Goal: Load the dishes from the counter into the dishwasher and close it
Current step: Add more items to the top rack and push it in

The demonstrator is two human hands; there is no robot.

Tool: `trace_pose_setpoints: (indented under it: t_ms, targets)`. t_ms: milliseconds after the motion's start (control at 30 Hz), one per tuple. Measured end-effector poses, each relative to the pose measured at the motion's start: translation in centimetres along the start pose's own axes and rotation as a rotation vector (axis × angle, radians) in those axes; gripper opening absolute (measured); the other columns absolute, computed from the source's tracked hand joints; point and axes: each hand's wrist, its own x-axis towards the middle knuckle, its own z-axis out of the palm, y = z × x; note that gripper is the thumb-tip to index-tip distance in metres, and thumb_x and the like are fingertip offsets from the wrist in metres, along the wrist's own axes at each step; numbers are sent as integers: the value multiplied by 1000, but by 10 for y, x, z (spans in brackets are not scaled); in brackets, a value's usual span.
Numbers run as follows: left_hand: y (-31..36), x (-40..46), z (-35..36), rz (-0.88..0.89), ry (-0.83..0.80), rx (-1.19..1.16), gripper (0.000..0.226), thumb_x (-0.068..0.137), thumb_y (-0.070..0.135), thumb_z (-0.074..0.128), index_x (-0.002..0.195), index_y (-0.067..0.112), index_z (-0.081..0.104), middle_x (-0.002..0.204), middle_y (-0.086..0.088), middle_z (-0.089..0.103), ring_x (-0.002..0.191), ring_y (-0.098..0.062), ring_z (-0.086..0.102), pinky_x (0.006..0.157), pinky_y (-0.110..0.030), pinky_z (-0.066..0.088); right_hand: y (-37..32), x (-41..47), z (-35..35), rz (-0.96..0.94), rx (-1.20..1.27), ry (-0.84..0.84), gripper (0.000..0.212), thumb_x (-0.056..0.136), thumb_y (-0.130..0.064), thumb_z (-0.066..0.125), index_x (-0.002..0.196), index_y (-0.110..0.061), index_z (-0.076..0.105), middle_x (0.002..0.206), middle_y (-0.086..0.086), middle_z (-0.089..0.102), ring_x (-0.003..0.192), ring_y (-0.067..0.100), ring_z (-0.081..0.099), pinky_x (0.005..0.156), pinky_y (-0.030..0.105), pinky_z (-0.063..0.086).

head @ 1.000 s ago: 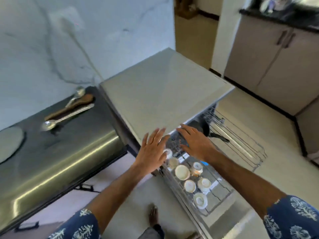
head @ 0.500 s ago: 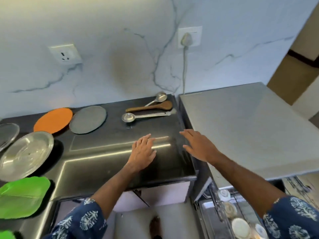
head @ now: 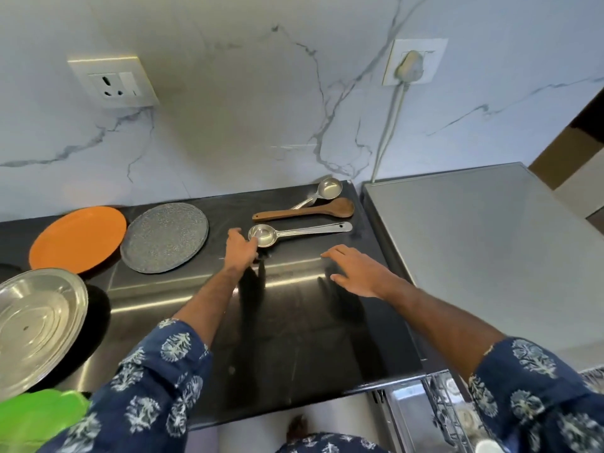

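Left hand: left hand [head: 241, 248] reaches to the bowl of the steel ladle [head: 295, 233], fingers at its rim; whether they pinch it I cannot tell
Right hand: right hand [head: 356, 273] hovers spread, just right of the ladle
Ladle: flat on the black tabletop [head: 294, 322]; wooden spoon [head: 304, 210] just behind it; grey plate [head: 164, 237] to its left

- A home kitchen: a black counter [head: 294, 322] against a marble-look wall [head: 245, 93] with a socket [head: 112, 81].
- Plates [head: 78, 238] and ladles [head: 294, 232] lie on it.
- At lower right, what looks like an open dishwasher rack [head: 451, 416].
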Motion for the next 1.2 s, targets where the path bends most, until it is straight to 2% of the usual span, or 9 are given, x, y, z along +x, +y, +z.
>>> trace_pose_setpoints:
  t_ms: [133,300,433,533,633,700,767,933,1200]
  targets:
    - [2,16,6,-46,-22,60,42,98,9,50,138,6,40,132,-16,56,79,-25,70,46,-26,55,6,6,-2,28,29,12,54,97,-30,57,148,-24,39,149,-2,40,134,19,44,110,42,41]
    - [3,20,5,19,16,3,23,96,3,55,120,6,54,120,-16,65,74,-24,73,57,-32,59,12,15,-6,79,166,77,55,95,-26,60,146,-22,40,149,0,42,134,19,44,111,38,40]
    - [19,13,-3,315,-21,22,16,97,17,62,112,12,63,113,-7,67,77,-18,71,56,-27,59,1,31,-15,98,246,309,64,92,-29,67,148,-19,38,150,3,42,138,22,40,113,37,35]
    - [46,7,1,541,-125,161,19,97,19,63,115,16,69,107,1,66,93,-19,68,74,-37,60,-11,40,-20,198,481,235,75,87,-39,72,149,-23,34,150,1,44,137,17,41,112,37,35]
    - [76,1,12,623,-273,134,19,97,20,63,115,19,69,103,-1,70,87,-20,70,67,-34,62,-18,42,-20,220,898,20,40,97,-25,62,133,-11,49,111,10,70,98,23,69,91,40,54]
    - [89,2,22,603,-428,78,24,100,28,59,121,19,66,110,-3,69,90,-19,71,70,-36,62,-15,36,-17,203,1096,29,21,102,-13,51,119,-3,59,82,11,67,67,21,63,69,35,56]
    - [91,6,35,574,-523,94,29,104,35,49,125,20,61,118,2,66,103,-13,66,85,-38,57,-7,22,-14,235,1198,104,22,104,-12,46,116,-1,61,69,5,58,54,14,49,54,27,45]
    - [72,35,71,700,-231,1086,43,96,25,51,135,9,46,135,-13,47,124,-34,47,103,-51,38,26,-22,-11,442,1347,262,34,107,-27,38,120,-1,56,61,4,50,46,12,38,49,27,31]
    - [68,67,105,830,-68,1238,42,97,22,54,137,16,44,131,-8,50,122,-29,48,103,-51,36,58,-78,18,646,1431,400,31,108,-25,38,118,0,54,60,8,55,45,15,40,45,25,35]
